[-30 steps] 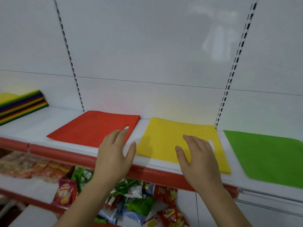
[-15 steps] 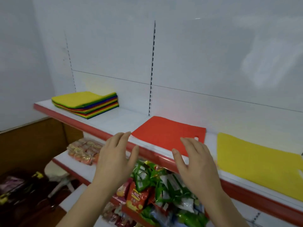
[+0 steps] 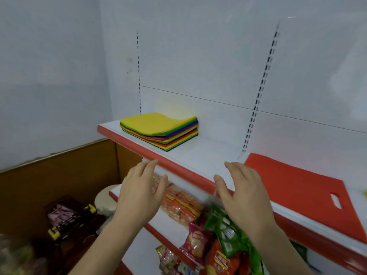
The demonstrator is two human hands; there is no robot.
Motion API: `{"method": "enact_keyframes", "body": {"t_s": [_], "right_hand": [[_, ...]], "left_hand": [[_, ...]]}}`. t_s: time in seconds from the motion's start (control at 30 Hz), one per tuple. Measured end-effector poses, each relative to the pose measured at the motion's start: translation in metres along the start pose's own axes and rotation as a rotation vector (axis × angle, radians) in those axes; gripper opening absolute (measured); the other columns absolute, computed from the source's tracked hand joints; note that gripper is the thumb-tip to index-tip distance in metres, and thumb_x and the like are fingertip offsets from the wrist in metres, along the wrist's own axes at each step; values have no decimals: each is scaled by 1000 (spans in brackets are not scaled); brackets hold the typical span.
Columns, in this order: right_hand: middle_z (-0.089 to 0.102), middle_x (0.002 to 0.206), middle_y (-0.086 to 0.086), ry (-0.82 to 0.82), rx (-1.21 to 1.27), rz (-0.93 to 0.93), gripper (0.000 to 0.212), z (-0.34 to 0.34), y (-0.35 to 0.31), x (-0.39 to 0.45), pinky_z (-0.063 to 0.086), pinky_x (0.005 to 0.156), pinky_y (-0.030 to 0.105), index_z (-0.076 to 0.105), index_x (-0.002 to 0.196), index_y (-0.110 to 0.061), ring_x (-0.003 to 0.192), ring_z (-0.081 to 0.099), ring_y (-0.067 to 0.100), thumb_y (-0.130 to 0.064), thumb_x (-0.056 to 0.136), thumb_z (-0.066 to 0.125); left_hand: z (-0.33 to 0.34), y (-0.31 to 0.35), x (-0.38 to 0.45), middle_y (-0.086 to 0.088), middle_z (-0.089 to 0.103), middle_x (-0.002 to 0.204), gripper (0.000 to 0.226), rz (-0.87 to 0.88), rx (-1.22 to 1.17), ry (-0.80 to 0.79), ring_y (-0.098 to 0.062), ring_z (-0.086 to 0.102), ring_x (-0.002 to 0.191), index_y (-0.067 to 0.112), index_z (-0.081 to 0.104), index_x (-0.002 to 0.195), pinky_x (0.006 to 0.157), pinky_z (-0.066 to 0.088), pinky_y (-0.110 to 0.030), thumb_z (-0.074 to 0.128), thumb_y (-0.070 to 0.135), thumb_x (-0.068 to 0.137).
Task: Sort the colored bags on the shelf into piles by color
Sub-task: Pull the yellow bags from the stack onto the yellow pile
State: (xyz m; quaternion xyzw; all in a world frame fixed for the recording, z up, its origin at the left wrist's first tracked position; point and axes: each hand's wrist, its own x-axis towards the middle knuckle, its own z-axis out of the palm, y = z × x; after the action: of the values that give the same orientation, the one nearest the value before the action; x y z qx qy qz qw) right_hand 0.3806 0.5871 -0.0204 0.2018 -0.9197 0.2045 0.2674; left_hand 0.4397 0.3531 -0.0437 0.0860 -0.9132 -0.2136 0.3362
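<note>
A mixed stack of colored bags [image 3: 160, 131], yellow on top with green, blue and red layers below, lies at the left end of the white shelf [image 3: 200, 155]. A single red bag [image 3: 294, 183] with a cut-out handle lies flat on the shelf at the right. A sliver of a yellow bag [image 3: 365, 193] shows at the right edge. My left hand [image 3: 139, 193] and my right hand [image 3: 244, 195] hover in front of the shelf's red front edge, fingers straight, holding nothing, short of the stack.
Lower shelves hold snack packets [image 3: 216, 231] in orange, green and red. A brown wooden panel [image 3: 59, 175] and a small black cart [image 3: 69, 221] stand at the lower left. The white back wall has slotted uprights [image 3: 258, 96].
The view has swung left: the mixed stack is now central, the yellow and green single bags have slid out of sight. Both hands left the yellow bag and now hover toward the stack.
</note>
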Motion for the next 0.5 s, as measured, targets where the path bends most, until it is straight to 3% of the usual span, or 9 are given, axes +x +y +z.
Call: {"method": "enact_keyframes", "body": {"t_s": [0.13, 0.5], "right_hand": [[56, 132, -2, 32, 40, -1, 52, 43, -19, 49, 42, 102, 37, 54, 135, -19, 123, 44, 18, -51, 96, 43], [58, 129, -1, 49, 37, 65, 53, 136, -53, 187, 42, 97, 35, 57, 132, -18, 121, 46, 21, -53, 95, 44]], "left_hand": [[13, -46, 43, 4, 50, 139, 52, 3, 32, 3, -14, 44, 128, 20, 46, 142, 105, 41, -35, 48, 46, 96], [38, -145, 190, -3, 54, 135, 49, 42, 98, -22, -21, 47, 126, 14, 52, 137, 101, 43, -39, 52, 40, 96]]}}
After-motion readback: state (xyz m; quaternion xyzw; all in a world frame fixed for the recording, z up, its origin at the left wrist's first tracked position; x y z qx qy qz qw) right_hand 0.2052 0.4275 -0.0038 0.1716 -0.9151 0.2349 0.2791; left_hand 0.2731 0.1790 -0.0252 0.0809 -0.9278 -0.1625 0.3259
